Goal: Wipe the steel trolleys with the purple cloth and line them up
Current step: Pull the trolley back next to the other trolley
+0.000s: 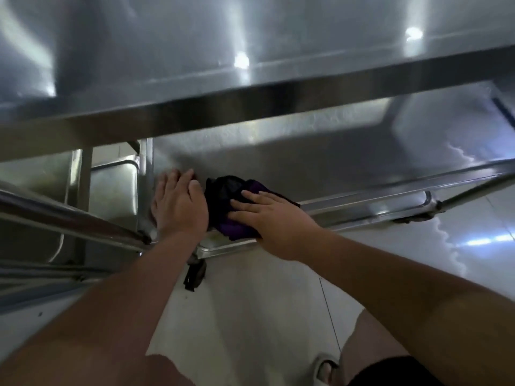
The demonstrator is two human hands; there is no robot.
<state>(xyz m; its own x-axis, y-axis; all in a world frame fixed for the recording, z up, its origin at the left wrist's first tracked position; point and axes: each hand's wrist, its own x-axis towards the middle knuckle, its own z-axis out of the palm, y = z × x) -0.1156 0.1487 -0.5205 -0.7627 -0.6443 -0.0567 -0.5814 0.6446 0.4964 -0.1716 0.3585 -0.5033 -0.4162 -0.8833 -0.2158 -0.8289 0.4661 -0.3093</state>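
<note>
Wiping the lower shelf of a steel trolley

The right hand (267, 215) lies flat, fingers spread, pressing the bunched purple cloth (237, 207) onto the near left corner of the trolley's lower shelf (320, 162) — it grips nothing else. The left hand (178, 204) rests open and empty on the shelf just beside the cloth, by the corner post (145, 176). A second trolley (41, 218) stands close at the left. Wiping looks mid-way; whether the trolleys are lined up yet cannot be told.
</note>
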